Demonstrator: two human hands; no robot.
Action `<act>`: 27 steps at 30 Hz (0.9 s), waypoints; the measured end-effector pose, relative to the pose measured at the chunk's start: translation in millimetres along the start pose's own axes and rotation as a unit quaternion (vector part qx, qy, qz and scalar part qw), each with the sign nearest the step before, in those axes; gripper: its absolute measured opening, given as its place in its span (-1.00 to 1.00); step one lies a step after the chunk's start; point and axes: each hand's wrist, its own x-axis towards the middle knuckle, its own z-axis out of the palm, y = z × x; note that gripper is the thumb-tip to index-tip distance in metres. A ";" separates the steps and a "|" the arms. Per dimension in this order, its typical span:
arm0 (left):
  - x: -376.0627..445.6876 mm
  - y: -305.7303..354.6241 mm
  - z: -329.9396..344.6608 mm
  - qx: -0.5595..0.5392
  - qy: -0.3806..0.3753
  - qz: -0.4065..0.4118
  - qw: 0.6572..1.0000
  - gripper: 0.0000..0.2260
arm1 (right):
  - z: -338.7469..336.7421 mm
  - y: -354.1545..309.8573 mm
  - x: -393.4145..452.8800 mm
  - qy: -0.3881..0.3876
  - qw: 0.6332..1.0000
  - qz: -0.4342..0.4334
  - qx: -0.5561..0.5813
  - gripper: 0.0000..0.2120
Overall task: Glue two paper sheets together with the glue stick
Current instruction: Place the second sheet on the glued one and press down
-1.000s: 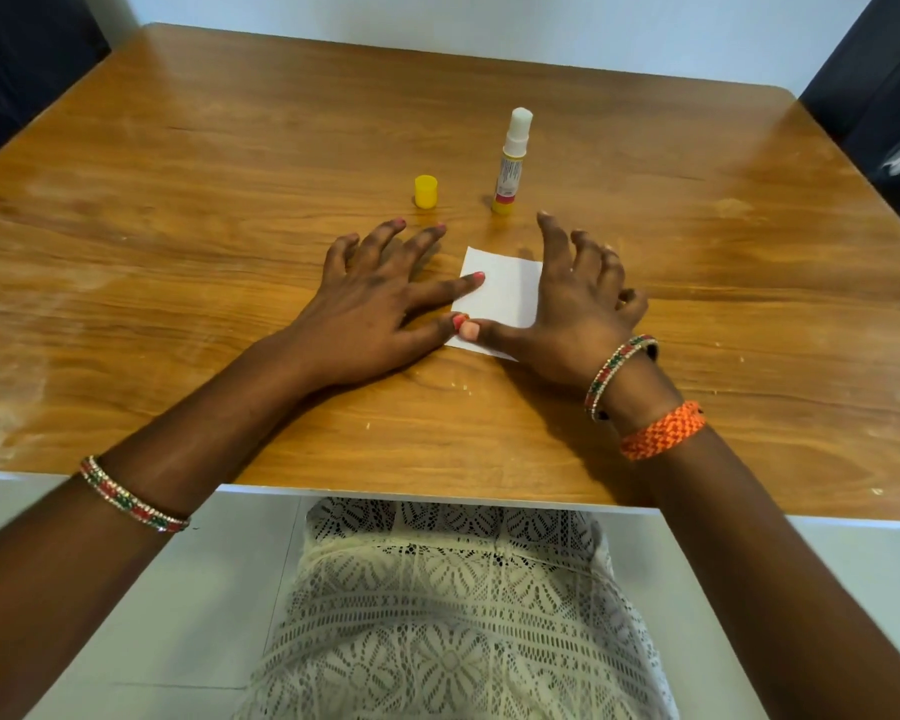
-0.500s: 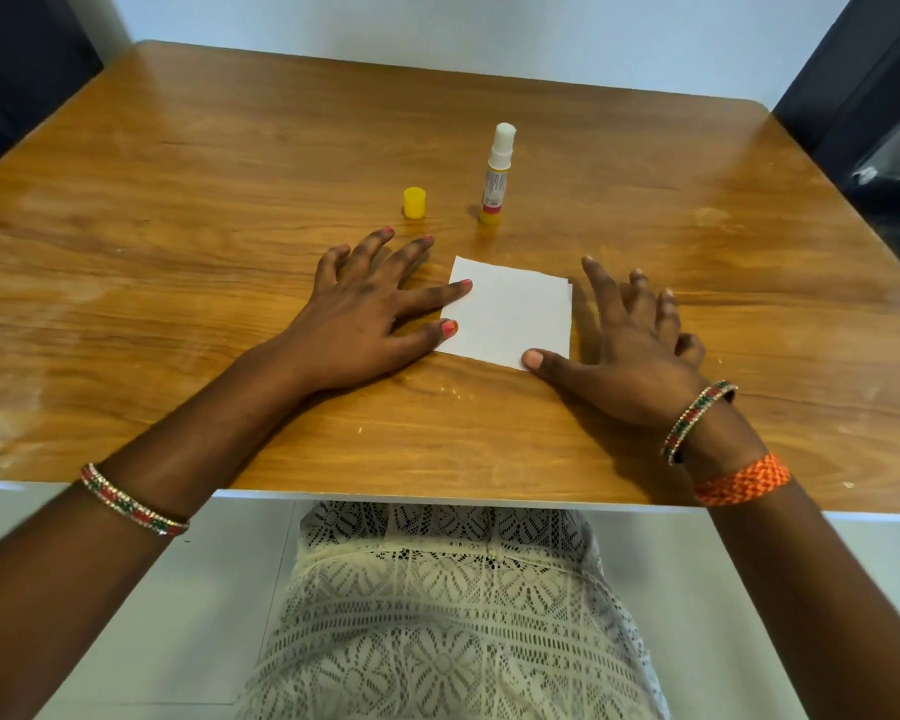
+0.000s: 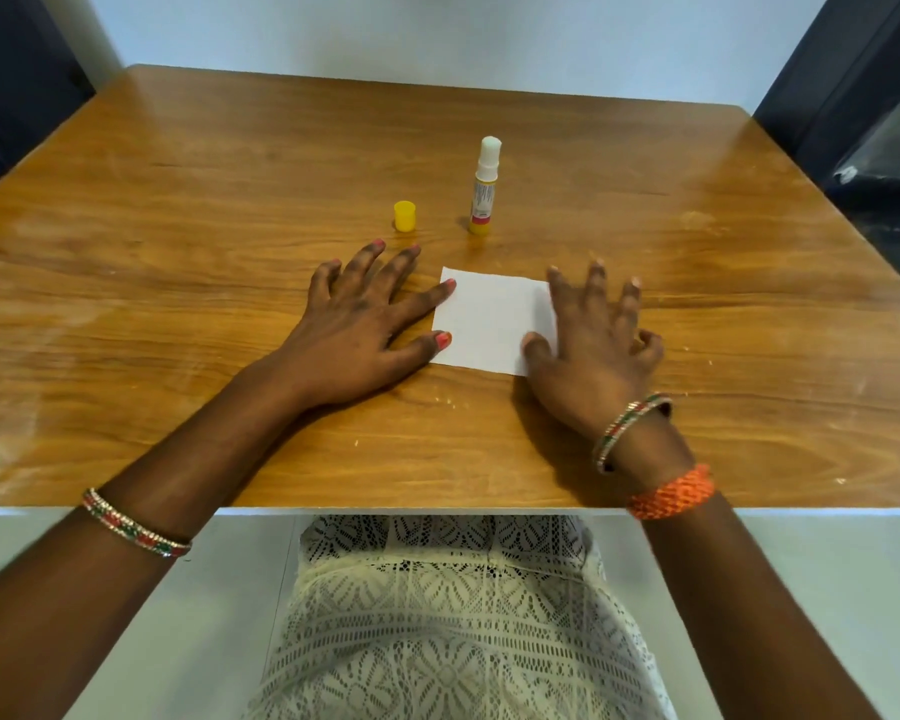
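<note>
A small white square of paper (image 3: 487, 319) lies flat on the wooden table (image 3: 178, 252); I see one top sheet and cannot tell a second beneath it. My left hand (image 3: 365, 324) lies flat at its left edge, index fingertip and thumb tip touching the paper. My right hand (image 3: 591, 340) is spread over the right edge, thumb on the paper, fingers straight. Behind the paper the glue stick (image 3: 484, 192) stands upright and uncapped, its white glue showing. Its yellow cap (image 3: 405, 216) stands apart to the left.
The table's near edge (image 3: 437, 509) runs just in front of my lap. A pale wall stands behind the far edge. Dark objects (image 3: 863, 122) flank the table at the back right, and another dark shape (image 3: 17, 85) at the back left.
My right hand slid right off the paper half a second ago and has now come back over its right edge. The left hand stayed at the left edge. The camera view shifted slightly.
</note>
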 end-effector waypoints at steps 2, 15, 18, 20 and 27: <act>-1.4 1.2 0.7 -0.002 0.013 0.003 1.000 -0.42 | 6.7 -19.6 6.0 0.004 0.998 -0.060 -0.026 -0.43; -2.9 12.4 -2.8 -0.039 0.029 0.059 0.997 -0.27 | 28.2 -29.9 6.5 0.007 0.987 -0.141 -0.080 -0.50; -2.0 12.4 -2.2 -0.030 0.032 0.050 0.998 -0.28 | 29.7 -23.0 5.4 0.038 0.987 -0.114 -0.106 -0.47; -1.3 12.2 -1.8 -0.025 0.033 0.049 0.998 -0.29 | 28.7 -16.0 5.1 0.044 0.987 -0.097 -0.118 -0.46; -0.6 13.1 -1.1 -0.027 0.032 0.049 0.998 -0.35 | 23.4 1.6 6.8 0.042 0.990 -0.042 -0.130 -0.43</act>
